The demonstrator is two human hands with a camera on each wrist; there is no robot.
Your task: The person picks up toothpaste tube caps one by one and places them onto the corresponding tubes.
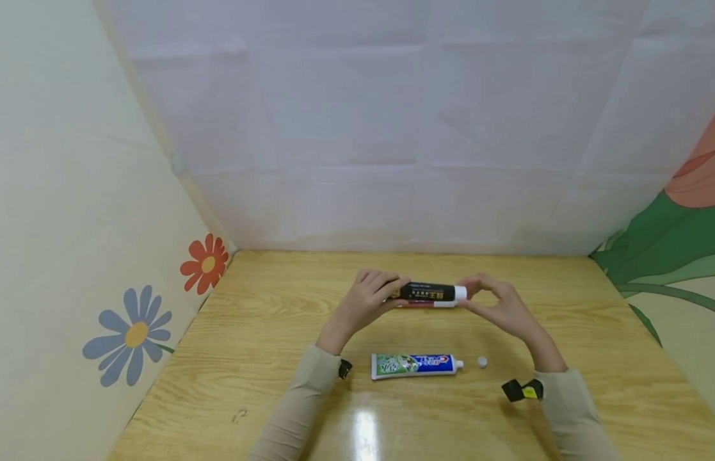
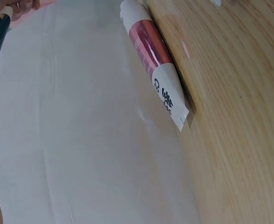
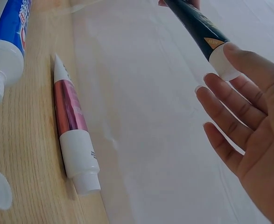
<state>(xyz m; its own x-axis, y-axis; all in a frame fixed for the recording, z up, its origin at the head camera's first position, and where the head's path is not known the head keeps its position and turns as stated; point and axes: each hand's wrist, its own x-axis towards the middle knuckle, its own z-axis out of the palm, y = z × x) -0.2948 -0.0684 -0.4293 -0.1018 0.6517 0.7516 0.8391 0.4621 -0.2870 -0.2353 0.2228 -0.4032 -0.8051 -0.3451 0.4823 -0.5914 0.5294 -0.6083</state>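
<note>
My left hand (image 1: 371, 298) grips the body of a black toothpaste tube (image 1: 429, 292) and holds it level above the table. At its right end, the thumb and fingers of my right hand (image 1: 501, 306) pinch the white cap (image 3: 224, 63). The cap sits on the tube. Behind and below it lies a pink and white tube (image 3: 73, 109) with its white cap on, mostly hidden in the head view. Nearer to me a blue and green toothpaste tube (image 1: 415, 365) lies flat, its nozzle bare and pointing right. A loose white cap (image 1: 482, 362) lies just beyond that nozzle.
The wooden table (image 1: 265, 320) meets a white cloth backdrop (image 1: 345, 160) at its far edge. Side panels with painted flowers (image 1: 137, 334) stand at left and right. A dark wrist camera (image 1: 521, 390) sits at my right sleeve.
</note>
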